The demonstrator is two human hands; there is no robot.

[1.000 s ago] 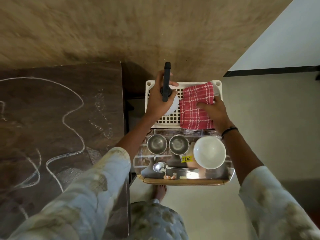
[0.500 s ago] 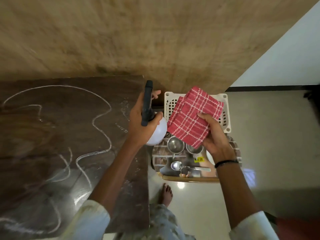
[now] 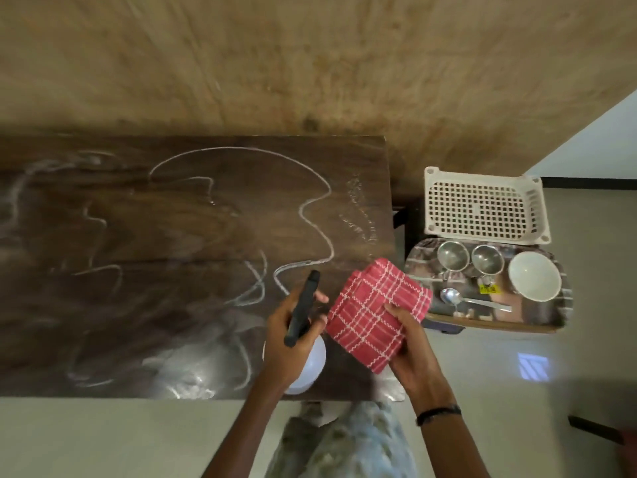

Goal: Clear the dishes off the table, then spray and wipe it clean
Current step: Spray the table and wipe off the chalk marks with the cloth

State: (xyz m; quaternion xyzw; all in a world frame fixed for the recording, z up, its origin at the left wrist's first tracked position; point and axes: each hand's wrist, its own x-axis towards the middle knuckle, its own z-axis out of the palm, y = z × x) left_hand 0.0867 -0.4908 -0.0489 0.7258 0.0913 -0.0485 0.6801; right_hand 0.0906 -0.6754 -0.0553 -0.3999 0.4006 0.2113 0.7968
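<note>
Now both hands, gripping spray bottle [image 3: 306,365] and cloth [image 3: 374,313], hover over the table [image 3: 172,270].

Table [image 3: 172,236] cut off left; label [image 3: 490,289] perhaps unreadable.

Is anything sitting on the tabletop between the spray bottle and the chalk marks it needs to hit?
Nothing visible. The left hand holds the bottle over the table's near right corner; the dishes are off on the tray beside it.
</note>
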